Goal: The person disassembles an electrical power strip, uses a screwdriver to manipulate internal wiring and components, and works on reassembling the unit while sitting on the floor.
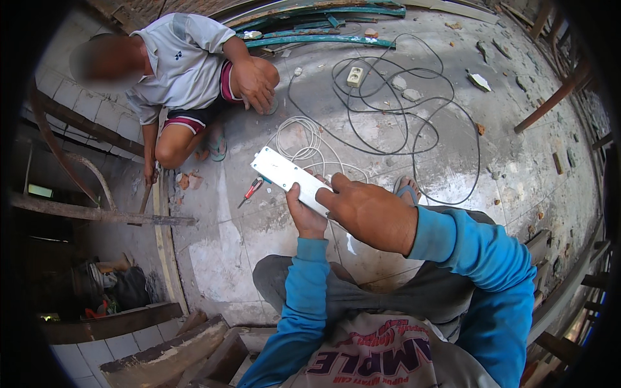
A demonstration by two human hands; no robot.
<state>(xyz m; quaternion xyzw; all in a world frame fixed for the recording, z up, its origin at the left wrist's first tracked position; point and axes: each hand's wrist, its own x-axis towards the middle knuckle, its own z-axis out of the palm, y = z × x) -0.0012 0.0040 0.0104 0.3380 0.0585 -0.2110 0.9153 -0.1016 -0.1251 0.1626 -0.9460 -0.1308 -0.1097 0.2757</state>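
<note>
A long white power strip (pixel 279 170) lies across my hands, its flat side with small corner screws turned up. My left hand (pixel 306 210) grips it from the near left, thumb along its edge and the other fingers mostly hidden underneath. Closed round the strip's near right end is my right hand (pixel 372 210), covering that end. A thin white cable (pixel 310 132) lies in loose coils just beyond the strip; where it joins is hidden. On the floor left of the strip rests a red-handled screwdriver (pixel 251 189), apart from both hands.
A person (pixel 187 58) squats at the far left, one hand on a wooden handle (pixel 146 197). Black cable (pixel 414 152) sprawls over the floor around a cream socket box (pixel 355 77). Green metal bars (pixel 317 40) lie at the back. Timber (pixel 162 355) is at lower left.
</note>
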